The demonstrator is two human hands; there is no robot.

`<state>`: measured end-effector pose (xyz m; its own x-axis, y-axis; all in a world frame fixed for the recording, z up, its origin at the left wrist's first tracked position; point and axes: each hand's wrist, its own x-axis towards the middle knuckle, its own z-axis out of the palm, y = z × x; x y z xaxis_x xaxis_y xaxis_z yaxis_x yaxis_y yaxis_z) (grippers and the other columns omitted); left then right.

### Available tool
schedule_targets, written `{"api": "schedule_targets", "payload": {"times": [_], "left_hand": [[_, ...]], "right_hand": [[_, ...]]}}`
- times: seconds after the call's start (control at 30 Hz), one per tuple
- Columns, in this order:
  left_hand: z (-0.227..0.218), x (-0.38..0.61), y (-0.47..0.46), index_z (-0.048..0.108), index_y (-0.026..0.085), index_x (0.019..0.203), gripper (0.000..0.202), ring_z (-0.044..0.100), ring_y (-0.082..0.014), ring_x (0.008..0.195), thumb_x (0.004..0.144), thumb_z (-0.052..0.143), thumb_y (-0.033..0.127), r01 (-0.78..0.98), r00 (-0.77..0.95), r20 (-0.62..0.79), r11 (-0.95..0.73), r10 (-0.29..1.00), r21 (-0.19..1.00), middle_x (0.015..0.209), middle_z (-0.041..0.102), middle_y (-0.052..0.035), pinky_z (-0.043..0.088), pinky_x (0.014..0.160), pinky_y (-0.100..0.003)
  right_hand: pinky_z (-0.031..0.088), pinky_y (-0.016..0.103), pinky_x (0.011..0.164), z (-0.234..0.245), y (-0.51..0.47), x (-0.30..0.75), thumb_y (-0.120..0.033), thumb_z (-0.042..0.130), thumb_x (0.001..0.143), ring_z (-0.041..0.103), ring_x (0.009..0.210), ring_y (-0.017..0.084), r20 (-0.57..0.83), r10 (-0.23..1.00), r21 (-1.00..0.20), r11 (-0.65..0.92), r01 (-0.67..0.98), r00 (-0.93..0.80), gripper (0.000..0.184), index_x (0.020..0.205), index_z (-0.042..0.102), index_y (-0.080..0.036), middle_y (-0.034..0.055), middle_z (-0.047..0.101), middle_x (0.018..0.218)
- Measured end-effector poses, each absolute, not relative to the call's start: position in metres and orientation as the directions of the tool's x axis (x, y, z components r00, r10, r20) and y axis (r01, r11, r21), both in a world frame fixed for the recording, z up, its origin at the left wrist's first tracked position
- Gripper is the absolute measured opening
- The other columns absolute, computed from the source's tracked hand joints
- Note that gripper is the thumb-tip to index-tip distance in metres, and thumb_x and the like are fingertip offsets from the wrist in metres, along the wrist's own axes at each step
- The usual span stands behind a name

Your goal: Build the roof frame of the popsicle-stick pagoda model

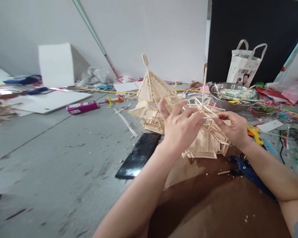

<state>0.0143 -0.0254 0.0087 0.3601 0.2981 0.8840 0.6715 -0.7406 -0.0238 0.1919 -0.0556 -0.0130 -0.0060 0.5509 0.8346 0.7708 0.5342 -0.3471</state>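
A pavilion-like model built from thin wooden sticks stands before me, with an upright stick rising from its open upper frame. At the top of this frame, a thin wooden stick spans between my two hands. My left hand pinches its left end from above, fingertips partly hidden. On the right, my right hand pinches the other end between thumb and forefinger. Behind my left hand is another stick model with a pointed roof; its lower part is partly covered.
A black phone lies left of the model. Blue cutters and a yellow glue gun lie to the right. Farther back are a metal bowl of packaged sticks, a white bag and a purple box.
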Motion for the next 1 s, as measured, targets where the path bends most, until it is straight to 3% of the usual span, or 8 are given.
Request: {"api": "schedule_targets", "payload": {"times": [0.23,0.47,0.63,0.8,0.9,1.0], "left_hand": [[0.008,0.013,-0.025,0.058,0.026,0.067,0.012,0.056,-0.0200,0.098,0.080,0.059,0.027,0.689,0.376,0.883,-0.722,0.281,-0.064,0.077,0.069,0.0049,0.002,0.106,-0.050],[0.012,0.010,-0.026,0.061,0.027,0.078,0.002,0.055,-0.0225,0.101,0.077,0.062,0.027,0.686,0.418,0.842,-0.726,0.341,-0.046,0.082,0.069,0.0033,0.005,0.105,-0.053],[0.021,-0.001,-0.025,0.060,0.028,0.089,0.019,0.051,-0.0254,0.108,0.073,0.066,0.035,0.661,0.434,0.805,-0.750,0.405,0.021,0.093,0.068,0.0014,0.012,0.103,-0.052],[0.036,-0.015,-0.034,0.059,0.027,0.081,0.002,0.055,-0.0213,0.102,0.080,0.059,0.029,0.633,0.269,0.893,-0.765,0.362,0.119,0.087,0.069,0.0027,0.025,0.100,-0.048],[0.042,-0.020,-0.041,0.057,0.026,0.074,0.010,0.060,-0.0161,0.088,0.084,0.055,0.024,0.581,0.090,0.955,-0.794,0.283,0.180,0.076,0.066,0.0036,0.036,0.093,-0.041],[0.044,-0.019,-0.042,0.056,0.024,0.071,0.014,0.059,-0.0131,0.075,0.085,0.054,0.025,0.460,-0.018,0.977,-0.866,0.211,0.196,0.069,0.062,0.0023,0.045,0.076,-0.033]], "right_hand": [[0.049,0.024,0.065,-0.014,-0.054,0.192,-0.031,0.058,0.077,0.063,0.066,0.011,0.834,0.552,-0.352,0.542,0.763,-0.008,0.011,0.078,0.064,-0.022,-0.0007,0.069,0.074],[0.049,0.024,0.065,-0.016,-0.054,0.193,-0.031,0.058,0.076,0.062,0.066,0.011,0.831,0.556,-0.343,0.532,0.774,-0.014,0.011,0.081,0.062,-0.022,-0.0012,0.068,0.075],[0.050,0.027,0.067,-0.015,-0.056,0.194,-0.034,0.060,0.074,0.061,0.069,0.012,0.818,0.575,-0.337,0.516,0.787,-0.027,0.019,0.089,0.060,-0.022,0.0002,0.067,0.079],[0.050,0.028,0.070,-0.006,-0.063,0.204,-0.031,0.058,0.075,0.061,0.071,0.013,0.824,0.567,-0.358,0.547,0.757,-0.020,0.024,0.097,0.058,-0.020,0.0018,0.066,0.081],[0.048,0.027,0.067,0.002,-0.066,0.214,-0.027,0.053,0.079,0.060,0.067,0.012,0.843,0.538,-0.329,0.528,0.783,-0.008,0.010,0.083,0.060,-0.020,0.0009,0.066,0.076],[0.047,0.026,0.064,0.008,-0.070,0.223,-0.029,0.052,0.080,0.060,0.064,0.012,0.827,0.561,-0.355,0.473,0.806,0.036,0.014,0.074,0.061,-0.020,0.0003,0.066,0.070]]}}
